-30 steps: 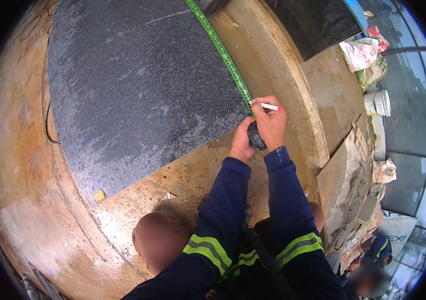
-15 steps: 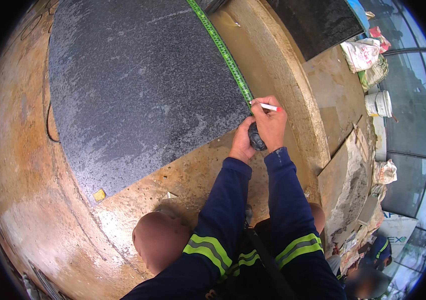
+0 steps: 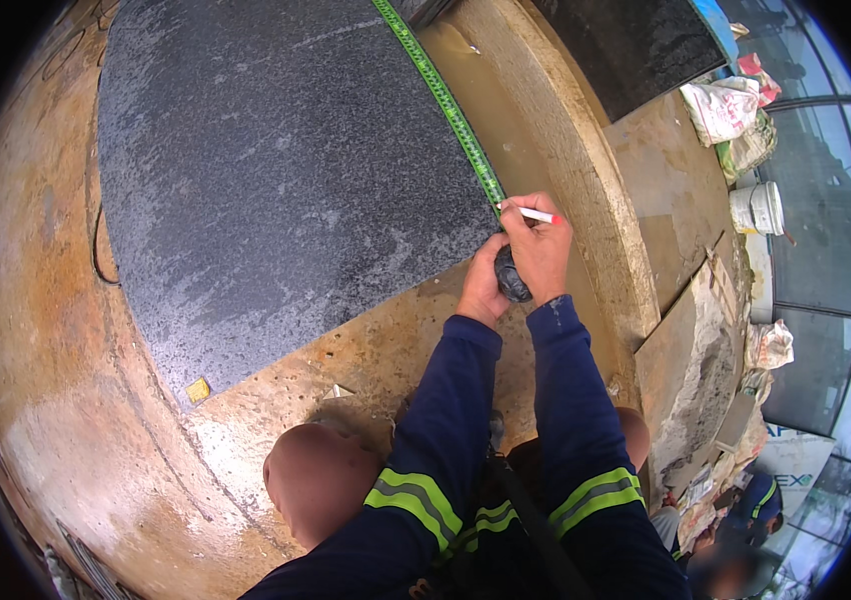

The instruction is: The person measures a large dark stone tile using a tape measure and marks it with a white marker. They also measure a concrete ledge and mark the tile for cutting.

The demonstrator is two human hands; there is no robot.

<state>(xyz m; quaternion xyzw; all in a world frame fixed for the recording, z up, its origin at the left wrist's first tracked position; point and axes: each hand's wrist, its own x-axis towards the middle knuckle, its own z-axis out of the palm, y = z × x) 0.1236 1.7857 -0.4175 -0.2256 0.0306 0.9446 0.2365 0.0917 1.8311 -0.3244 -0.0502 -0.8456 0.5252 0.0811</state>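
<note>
A large dark grey stone slab (image 3: 296,180) lies in front of me. Along its right edge runs the green blade of a tape measure (image 3: 444,98), drawn out away from me. My left hand (image 3: 486,285) is closed round the black tape measure case (image 3: 513,275) just off the slab's near right corner. Pinched in my right hand (image 3: 544,250) is a white marker (image 3: 534,214) with a red end. Its tip points left and meets the blade near the slab's edge; whether it touches the stone I cannot tell.
A small yellow block (image 3: 198,390) sits on the slab's near left corner. Right of the slab, a raised concrete kerb (image 3: 586,150) curves past muddy water. Beyond are another dark slab (image 3: 636,50), sacks (image 3: 724,110), a white bucket (image 3: 757,208) and a person (image 3: 746,520) at lower right.
Almost nothing differs. Both hands stay at the slab's corner, with the marker and the tape measure held in nearly the same place.
</note>
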